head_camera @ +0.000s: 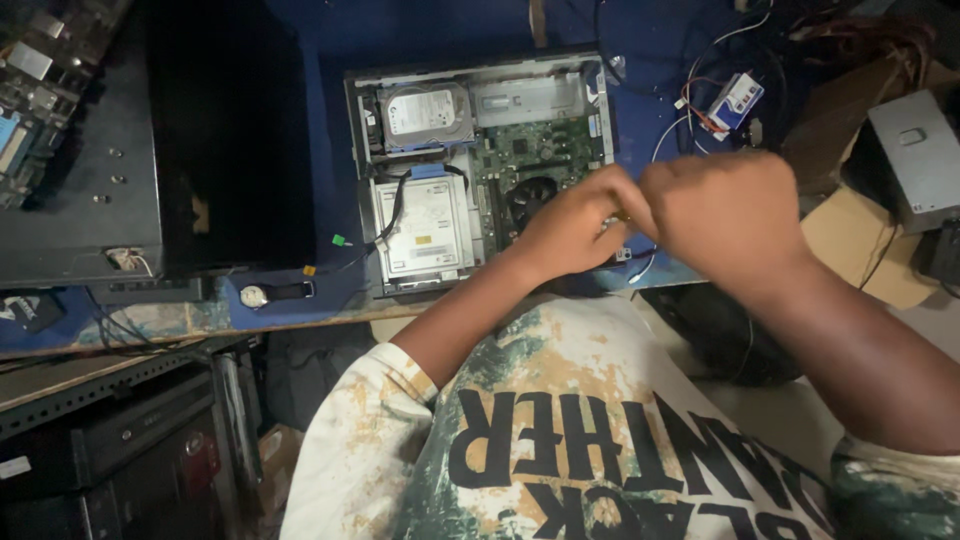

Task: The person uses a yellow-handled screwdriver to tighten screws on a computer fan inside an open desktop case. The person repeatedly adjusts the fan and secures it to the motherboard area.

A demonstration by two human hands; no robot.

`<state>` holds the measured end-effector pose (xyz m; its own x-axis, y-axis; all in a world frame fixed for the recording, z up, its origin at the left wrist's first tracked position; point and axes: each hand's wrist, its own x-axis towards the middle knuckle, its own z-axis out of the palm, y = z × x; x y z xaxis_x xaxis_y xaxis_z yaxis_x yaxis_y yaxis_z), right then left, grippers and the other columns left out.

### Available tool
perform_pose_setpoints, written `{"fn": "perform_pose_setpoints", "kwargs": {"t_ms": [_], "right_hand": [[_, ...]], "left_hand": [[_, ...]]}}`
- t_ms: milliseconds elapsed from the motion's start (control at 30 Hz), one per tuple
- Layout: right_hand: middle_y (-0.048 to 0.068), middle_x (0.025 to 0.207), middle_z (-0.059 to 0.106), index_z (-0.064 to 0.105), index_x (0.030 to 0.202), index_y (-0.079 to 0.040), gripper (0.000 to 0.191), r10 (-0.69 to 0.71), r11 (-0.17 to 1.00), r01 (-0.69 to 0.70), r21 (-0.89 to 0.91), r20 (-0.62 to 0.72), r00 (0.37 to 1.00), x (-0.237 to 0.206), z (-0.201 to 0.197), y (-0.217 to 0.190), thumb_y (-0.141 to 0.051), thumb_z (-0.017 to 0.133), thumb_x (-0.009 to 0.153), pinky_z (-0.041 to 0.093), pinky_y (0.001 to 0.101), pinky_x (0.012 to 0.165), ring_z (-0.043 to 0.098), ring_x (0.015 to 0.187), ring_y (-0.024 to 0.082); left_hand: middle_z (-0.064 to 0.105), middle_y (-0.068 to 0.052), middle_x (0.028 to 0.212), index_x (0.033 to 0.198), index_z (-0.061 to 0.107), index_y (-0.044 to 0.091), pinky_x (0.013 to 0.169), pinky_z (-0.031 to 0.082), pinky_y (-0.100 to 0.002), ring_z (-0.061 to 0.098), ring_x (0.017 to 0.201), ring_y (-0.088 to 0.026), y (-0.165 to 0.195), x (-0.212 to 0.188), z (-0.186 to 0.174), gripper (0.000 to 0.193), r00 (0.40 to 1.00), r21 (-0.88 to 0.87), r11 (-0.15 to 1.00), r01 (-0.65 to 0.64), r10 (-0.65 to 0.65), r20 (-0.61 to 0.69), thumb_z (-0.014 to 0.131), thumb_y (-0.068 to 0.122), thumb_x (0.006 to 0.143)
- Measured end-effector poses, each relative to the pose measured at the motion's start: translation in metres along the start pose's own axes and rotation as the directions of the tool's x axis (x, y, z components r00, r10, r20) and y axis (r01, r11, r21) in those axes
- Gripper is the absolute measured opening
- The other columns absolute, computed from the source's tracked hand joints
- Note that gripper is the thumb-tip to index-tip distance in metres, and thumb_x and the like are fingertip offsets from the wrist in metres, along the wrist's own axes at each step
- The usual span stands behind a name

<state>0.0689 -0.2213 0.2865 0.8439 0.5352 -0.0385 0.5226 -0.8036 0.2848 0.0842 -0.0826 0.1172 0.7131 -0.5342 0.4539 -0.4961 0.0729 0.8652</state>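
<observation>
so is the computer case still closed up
No, the case lies open, showing the hard drive and fan inside.

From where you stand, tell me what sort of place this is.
Probably a computer repair bench. An opened desktop computer lies on the blue table, loose cables trail nearby, and a circuit board sits on another case at left.

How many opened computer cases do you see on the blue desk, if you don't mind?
1: the open computer case lies at the desk's middle, just beyond both hands. Others may be hidden in the dark left side.
</observation>
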Motion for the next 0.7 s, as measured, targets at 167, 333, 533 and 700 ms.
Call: {"fn": "perform_pose_setpoints", "kwargs": {"t_ms": [167, 333, 533, 700], "right_hand": [[0.013, 0.088, 0.070, 0.064, 0.104, -0.004, 0.024, -0.151, 0.938, 0.230, 0.259, -0.290, 0.945, -0.009, -0.010, 0.008, -0.023, 0.061, 0.089, 0.054, 0.0376, 0.060, 0.069, 0.072, 0.030], [0.005, 0.072, 0.066, 0.067, 0.101, -0.009, 0.031, -0.044, 0.996, 0.039, 0.083, 0.059, 0.997, -0.008, 0.001, 0.006, -0.040, 0.062, 0.102, 0.053, 0.0377, 0.055, 0.067, 0.061, 0.024], [0.001, 0.071, 0.066, 0.065, 0.085, -0.018, 0.044, 0.060, 0.995, -0.050, -0.090, 0.111, 0.992, 0.004, 0.007, 0.009, -0.054, 0.058, 0.109, 0.053, 0.0356, 0.057, 0.066, 0.061, 0.020], [0.012, 0.084, 0.069, 0.066, 0.114, -0.005, 0.031, -0.144, 0.932, 0.203, 0.302, -0.206, 0.968, -0.001, -0.004, 0.007, -0.014, 0.061, 0.085, 0.054, 0.0394, 0.053, 0.067, 0.064, 0.030]], "left_hand": [[0.071, -0.011, 0.095, 0.105, 0.070, 0.005, 0.080, 0.057, -0.036, 0.073, 0.086, -0.025, -0.008, 0.006, -0.012, 0.016, 0.953, -0.051, 0.954, 0.296, -0.292, 0.074, 0.072, 0.008, 0.090], [0.069, -0.009, 0.100, 0.121, 0.062, 0.004, 0.083, 0.056, -0.036, 0.072, 0.092, -0.026, -0.008, 0.005, -0.022, 0.031, 0.968, -0.195, 0.953, 0.231, -0.206, 0.140, 0.071, 0.010, 0.091], [0.070, -0.012, 0.100, 0.108, 0.071, 0.006, 0.080, 0.057, -0.036, 0.072, 0.091, -0.029, 0.000, 0.004, -0.001, 0.024, 0.973, 0.064, 0.986, 0.151, -0.137, -0.186, 0.075, 0.010, 0.085], [0.073, -0.013, 0.099, 0.107, 0.072, 0.005, 0.079, 0.057, -0.038, 0.074, 0.089, -0.029, -0.007, 0.002, -0.024, 0.017, 0.973, 0.009, 0.973, 0.229, -0.229, -0.011, 0.073, 0.010, 0.090]]}}
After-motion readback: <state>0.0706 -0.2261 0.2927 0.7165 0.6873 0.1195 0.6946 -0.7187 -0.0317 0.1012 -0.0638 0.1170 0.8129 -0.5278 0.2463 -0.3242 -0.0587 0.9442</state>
